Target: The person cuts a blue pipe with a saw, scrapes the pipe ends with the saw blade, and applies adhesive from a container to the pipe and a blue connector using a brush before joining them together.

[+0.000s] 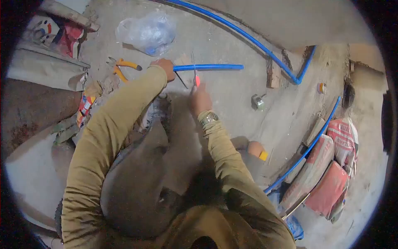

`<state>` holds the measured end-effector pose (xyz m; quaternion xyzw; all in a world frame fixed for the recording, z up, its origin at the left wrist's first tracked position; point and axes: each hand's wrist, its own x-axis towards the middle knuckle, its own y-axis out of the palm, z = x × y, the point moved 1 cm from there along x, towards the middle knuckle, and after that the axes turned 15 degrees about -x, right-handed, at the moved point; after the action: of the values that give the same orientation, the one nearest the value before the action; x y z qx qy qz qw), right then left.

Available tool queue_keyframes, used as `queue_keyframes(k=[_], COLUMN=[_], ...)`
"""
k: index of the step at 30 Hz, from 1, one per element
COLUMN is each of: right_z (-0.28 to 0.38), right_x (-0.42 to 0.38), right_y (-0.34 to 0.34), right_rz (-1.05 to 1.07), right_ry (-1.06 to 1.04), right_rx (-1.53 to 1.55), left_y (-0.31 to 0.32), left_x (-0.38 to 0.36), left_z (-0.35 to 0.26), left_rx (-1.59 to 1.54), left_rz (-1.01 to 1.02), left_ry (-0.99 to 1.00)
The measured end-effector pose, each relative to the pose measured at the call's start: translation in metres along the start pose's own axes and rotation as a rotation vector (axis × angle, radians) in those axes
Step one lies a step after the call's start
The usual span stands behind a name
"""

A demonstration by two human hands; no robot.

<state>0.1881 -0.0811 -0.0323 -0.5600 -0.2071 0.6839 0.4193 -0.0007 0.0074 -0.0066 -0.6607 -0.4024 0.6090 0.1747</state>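
My left hand (166, 68) is closed around one end of a short blue pipe (222, 67), which points to the right just above the floor. My right hand (201, 101) grips the red handle of a thin-bladed saw (197, 78). Its narrow blade lies across the pipe, a little right of my left hand. A thin dark rod (181, 80) slants down from beside my left hand; what it belongs to I cannot make out. Pliers with yellow-orange handles (128, 64) lie on the floor left of my left hand.
A clear plastic bag (149, 34) lies beyond my hands. A long bent blue pipe (248, 35) runs along the wall; another blue pipe (309, 151) leans by the cement bags (313, 170). A small roundish object (258, 102) and a yellow-and-white roll (321, 88) sit on the floor.
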Motion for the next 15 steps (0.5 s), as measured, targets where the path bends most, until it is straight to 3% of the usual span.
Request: queue_keyframes(k=[2, 3, 5, 8, 11, 15], right_z=[0.003, -0.027, -0.009, -0.008, -0.009, -0.007], right_x=[-0.002, 0.013, 0.002, -0.018, -0.05, -0.017], right_y=[0.015, -0.006, 0.007, 0.0, -0.023, -0.009], right_rz=[0.012, -0.07, -0.081, -0.031, 0.042, -0.043], right_ry=[0.0, 0.025, 0.0, 0.013, 0.041, -0.034], right_rx=[0.028, -0.033, 0.02, 0.018, -0.033, -0.025], left_y=[0.008, 0.014, 0.002, 0.013, 0.019, 0.012], left_x=[0.009, 0.026, 0.003, -0.005, 0.005, -0.004], left_z=[0.017, -0.019, -0.012, -0.007, -0.004, -0.008], left_rx=[-0.029, -0.097, -0.074, -0.081, -0.071, -0.09], left_rz=[0.05, 0.074, 0.174, 0.015, 0.012, 0.04], left_ry=[-0.038, 0.047, 0.043, 0.001, -0.03, -0.023])
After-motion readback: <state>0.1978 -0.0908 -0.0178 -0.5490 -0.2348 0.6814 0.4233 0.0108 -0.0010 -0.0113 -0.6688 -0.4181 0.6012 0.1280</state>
